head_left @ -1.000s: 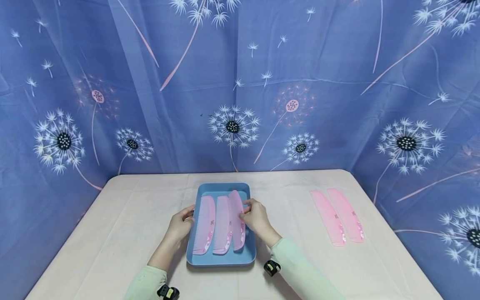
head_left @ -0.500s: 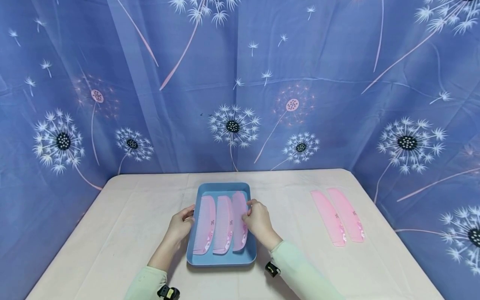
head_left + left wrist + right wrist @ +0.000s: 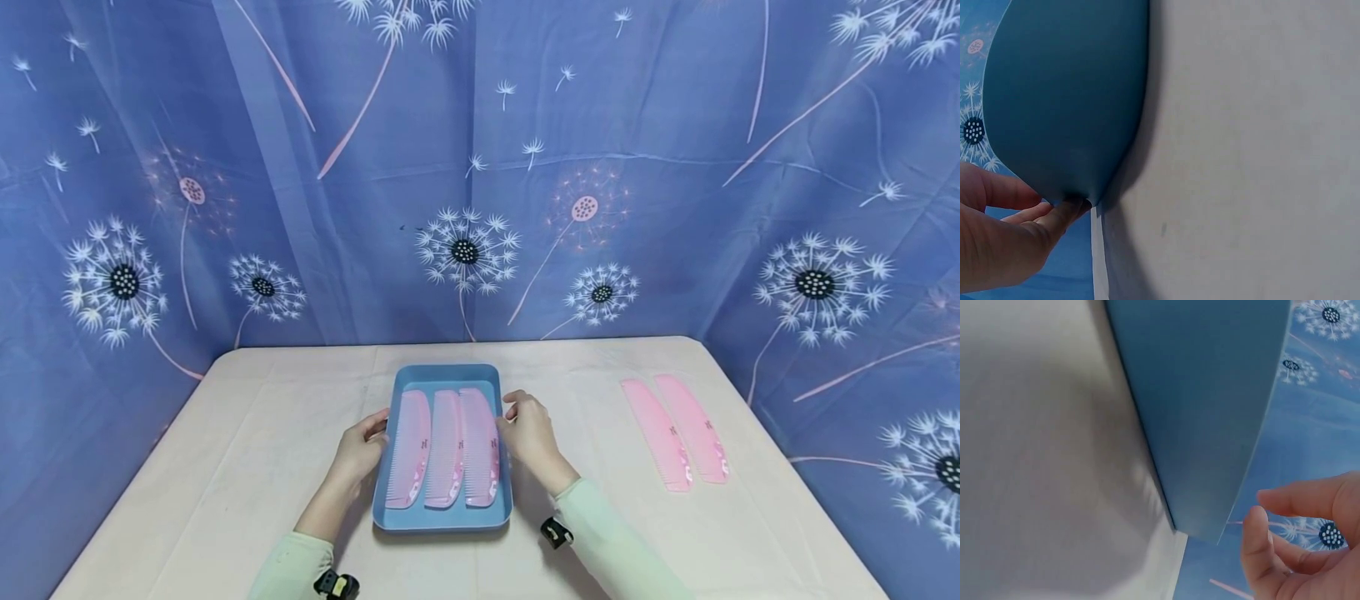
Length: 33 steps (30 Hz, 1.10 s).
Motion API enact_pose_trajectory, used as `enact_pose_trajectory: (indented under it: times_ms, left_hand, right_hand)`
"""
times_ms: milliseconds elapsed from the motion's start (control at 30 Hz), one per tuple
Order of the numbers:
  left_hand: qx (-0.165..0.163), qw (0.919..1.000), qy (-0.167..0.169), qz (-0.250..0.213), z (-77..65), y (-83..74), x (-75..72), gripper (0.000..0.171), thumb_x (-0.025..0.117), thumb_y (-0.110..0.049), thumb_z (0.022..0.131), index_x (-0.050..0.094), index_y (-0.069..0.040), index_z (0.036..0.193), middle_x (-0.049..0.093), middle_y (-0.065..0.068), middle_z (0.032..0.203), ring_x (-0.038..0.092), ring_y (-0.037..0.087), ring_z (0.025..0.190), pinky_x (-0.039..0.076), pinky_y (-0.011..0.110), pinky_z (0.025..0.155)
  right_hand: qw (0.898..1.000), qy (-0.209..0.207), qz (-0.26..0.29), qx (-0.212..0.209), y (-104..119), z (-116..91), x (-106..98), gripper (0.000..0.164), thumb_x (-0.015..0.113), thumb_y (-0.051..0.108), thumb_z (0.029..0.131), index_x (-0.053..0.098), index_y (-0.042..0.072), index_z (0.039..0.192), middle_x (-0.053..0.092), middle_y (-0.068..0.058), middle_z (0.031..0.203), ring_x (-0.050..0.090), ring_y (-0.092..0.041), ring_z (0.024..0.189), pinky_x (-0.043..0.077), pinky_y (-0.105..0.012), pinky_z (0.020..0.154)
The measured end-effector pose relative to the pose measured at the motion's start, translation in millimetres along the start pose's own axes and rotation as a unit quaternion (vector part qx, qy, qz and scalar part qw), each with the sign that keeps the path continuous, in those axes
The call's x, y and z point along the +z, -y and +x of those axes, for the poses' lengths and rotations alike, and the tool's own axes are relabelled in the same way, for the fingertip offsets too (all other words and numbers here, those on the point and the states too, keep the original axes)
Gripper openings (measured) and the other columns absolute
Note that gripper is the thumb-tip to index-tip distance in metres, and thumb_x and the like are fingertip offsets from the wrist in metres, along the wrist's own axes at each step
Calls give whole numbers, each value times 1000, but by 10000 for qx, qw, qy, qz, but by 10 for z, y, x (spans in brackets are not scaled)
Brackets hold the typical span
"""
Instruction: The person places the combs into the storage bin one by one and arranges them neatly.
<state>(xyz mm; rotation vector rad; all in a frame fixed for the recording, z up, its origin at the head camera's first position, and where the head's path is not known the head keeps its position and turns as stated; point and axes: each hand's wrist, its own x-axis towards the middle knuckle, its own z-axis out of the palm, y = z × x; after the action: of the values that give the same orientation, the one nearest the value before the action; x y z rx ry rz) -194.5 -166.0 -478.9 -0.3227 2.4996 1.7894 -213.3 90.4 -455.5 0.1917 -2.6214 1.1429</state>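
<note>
One table (image 3: 585,392), pale top, far corners rounded. Directly upon it: one blue tray (image 3: 442,521), rectangular; two pink combs (image 3: 658,435), side by side, at the person's right.

Three pink combs (image 3: 446,450) lie side by side in a blue tray (image 3: 442,520).

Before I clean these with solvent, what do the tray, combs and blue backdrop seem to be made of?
Tray: likely moulded plastic with a satin finish, its smooth walls evenly coloured and corners rounded; coated metal is possible.
Combs: probably translucent, smooth plastic; those inside the tray look tinted by the blue beneath.
Backdrop: apparently printed fabric, fairly matte, since it hangs in folds and creases.
</note>
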Motion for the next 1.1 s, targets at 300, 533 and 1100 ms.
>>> enact_pose_trajectory:
  times_ms: [300, 533, 1100]
  left_hand:
    - [-39, 10000, 7, 20, -18, 0, -2, 51, 44, 4, 91, 42, 2, 142, 48, 28, 135, 45, 42, 127, 40, 50, 105]
    - [-38, 10000, 25, -76, -5, -17, -3, 51, 43, 5, 90, 42, 2, 141, 48, 28, 135, 45, 43, 127, 41, 50, 104]
    - [-22, 10000, 37, -38, -13, -12, -6, 51, 44, 4, 92, 41, 2, 142, 48, 27, 135, 45, 41, 126, 41, 49, 105]
  right_hand:
    - [9980, -195, 533, -272, -169, 54, -114, 26, 68, -6, 77, 64, -9, 103, 61, -12, 76, 61, -21, 67, 53, -26, 62]
    - [9955, -393, 831, -229, -300, 99, -217, 26, 66, -8, 78, 63, -11, 104, 64, -15, 78, 64, -27, 70, 57, -28, 62]
    - [9936, -771, 783, 244, -748, 62, -685, 31, 64, -8, 82, 59, -11, 112, 65, -25, 95, 65, -36, 85, 52, -16, 69]
